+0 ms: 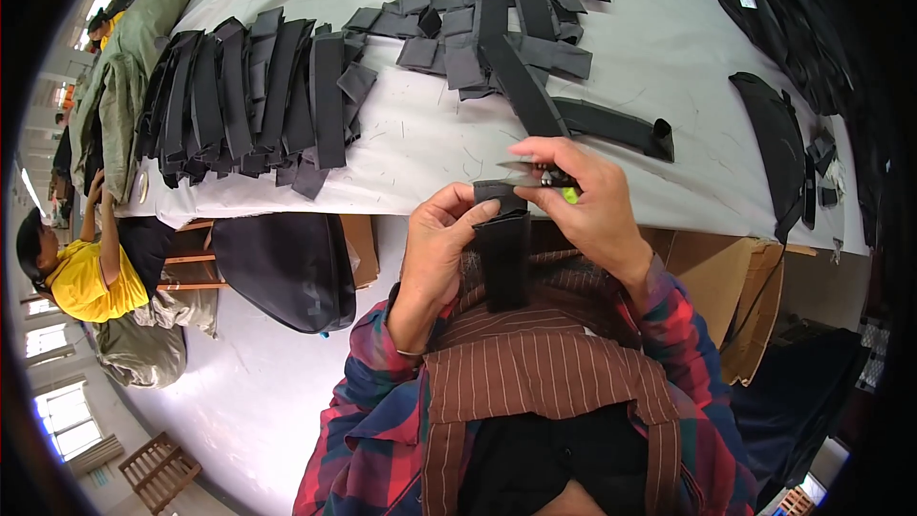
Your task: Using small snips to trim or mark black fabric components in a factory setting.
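Observation:
My left hand (432,241) pinches the upper end of a black fabric strip (503,263) between thumb and fingers. The strip hangs down in front of my brown striped apron, just off the table's near edge. In my right hand (602,205) is a small pair of thread snips (523,175) with a bit of bright yellow-green on it. Its blades point left, right above the strip's top end. Whether they touch the fabric I cannot tell. Beyond my hands, a loose black strip (521,86) lies slanted on the table.
Black strips (272,86) lie in a row at the left of the white-covered table (401,167); more are heaped at the back. Black fabric pieces (769,134) lie at the right. Below stand a dark bag (284,268) and a cardboard box (735,296). A person in yellow (100,272) works at far left.

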Available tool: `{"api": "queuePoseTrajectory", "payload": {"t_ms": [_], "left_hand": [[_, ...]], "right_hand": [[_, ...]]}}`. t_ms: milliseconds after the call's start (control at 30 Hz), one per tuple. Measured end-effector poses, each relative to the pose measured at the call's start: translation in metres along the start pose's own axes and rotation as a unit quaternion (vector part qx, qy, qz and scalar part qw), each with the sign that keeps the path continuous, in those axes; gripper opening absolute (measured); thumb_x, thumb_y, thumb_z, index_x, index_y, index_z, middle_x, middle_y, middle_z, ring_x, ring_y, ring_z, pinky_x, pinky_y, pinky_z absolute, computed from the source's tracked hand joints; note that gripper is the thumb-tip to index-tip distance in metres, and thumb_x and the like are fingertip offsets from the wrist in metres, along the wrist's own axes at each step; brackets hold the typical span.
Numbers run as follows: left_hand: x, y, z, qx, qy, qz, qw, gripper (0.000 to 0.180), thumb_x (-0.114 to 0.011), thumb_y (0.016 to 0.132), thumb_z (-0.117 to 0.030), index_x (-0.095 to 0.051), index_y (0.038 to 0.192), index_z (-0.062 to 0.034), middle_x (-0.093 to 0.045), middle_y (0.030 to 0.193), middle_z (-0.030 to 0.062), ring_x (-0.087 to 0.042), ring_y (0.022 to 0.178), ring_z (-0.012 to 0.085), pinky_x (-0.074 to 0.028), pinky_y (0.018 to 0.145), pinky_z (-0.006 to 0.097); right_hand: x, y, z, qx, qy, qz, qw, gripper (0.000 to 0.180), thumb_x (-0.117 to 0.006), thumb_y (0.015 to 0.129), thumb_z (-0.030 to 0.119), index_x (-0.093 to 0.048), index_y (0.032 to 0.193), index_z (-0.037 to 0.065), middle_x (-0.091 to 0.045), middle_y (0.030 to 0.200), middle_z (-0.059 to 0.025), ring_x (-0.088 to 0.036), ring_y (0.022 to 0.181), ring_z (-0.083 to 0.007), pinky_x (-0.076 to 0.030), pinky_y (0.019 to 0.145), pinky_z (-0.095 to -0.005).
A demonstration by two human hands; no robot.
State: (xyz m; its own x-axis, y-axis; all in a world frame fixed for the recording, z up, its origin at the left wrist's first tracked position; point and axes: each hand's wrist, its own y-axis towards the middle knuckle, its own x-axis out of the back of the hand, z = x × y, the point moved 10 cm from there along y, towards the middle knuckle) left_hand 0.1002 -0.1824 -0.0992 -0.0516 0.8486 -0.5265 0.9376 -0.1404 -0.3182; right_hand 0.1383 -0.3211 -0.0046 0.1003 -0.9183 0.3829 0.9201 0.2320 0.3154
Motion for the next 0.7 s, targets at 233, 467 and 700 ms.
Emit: {"api": "queuePoseTrajectory", "payload": {"t_ms": [233, 467, 700], "left_hand": [[-0.002, -0.001, -0.004, 0.004, 0.016, -0.007, 1.000, 0.009, -0.067, 0.083, 0.000, -0.064, 0.092, 0.0000, -0.066, 0.085, 0.0031, -0.060, 0.074, 0.0069, -0.048, 0.068, 0.020], [-0.002, -0.001, -0.004, 0.018, 0.030, 0.008, 0.999, 0.011, -0.068, 0.082, 0.000, -0.065, 0.092, 0.0008, -0.066, 0.084, 0.0031, -0.059, 0.074, 0.0066, -0.048, 0.069, 0.020], [-0.002, 0.000, -0.004, 0.020, 0.055, 0.023, 0.998, 0.010, -0.069, 0.082, -0.002, -0.065, 0.092, 0.0006, -0.066, 0.083, 0.0022, -0.058, 0.073, 0.0053, -0.047, 0.068, 0.019]], "right_hand": [[0.004, 0.000, 0.039, 0.221, -0.262, 0.036, 0.939, 0.027, -0.073, 0.071, 0.014, -0.070, 0.097, 0.017, -0.058, 0.075, 0.0037, -0.044, 0.063, -0.0169, -0.029, 0.060, -0.0312], [0.002, 0.000, 0.043, 0.258, -0.274, 0.042, 0.925, 0.025, -0.073, 0.069, 0.016, -0.071, 0.094, 0.019, -0.056, 0.073, 0.0055, -0.043, 0.063, -0.0161, -0.029, 0.059, -0.0307], [-0.001, 0.000, 0.039, 0.261, -0.243, 0.059, 0.932, 0.024, -0.072, 0.070, 0.012, -0.072, 0.093, 0.020, -0.056, 0.071, 0.0062, -0.042, 0.062, -0.0156, -0.029, 0.058, -0.0302]]}}
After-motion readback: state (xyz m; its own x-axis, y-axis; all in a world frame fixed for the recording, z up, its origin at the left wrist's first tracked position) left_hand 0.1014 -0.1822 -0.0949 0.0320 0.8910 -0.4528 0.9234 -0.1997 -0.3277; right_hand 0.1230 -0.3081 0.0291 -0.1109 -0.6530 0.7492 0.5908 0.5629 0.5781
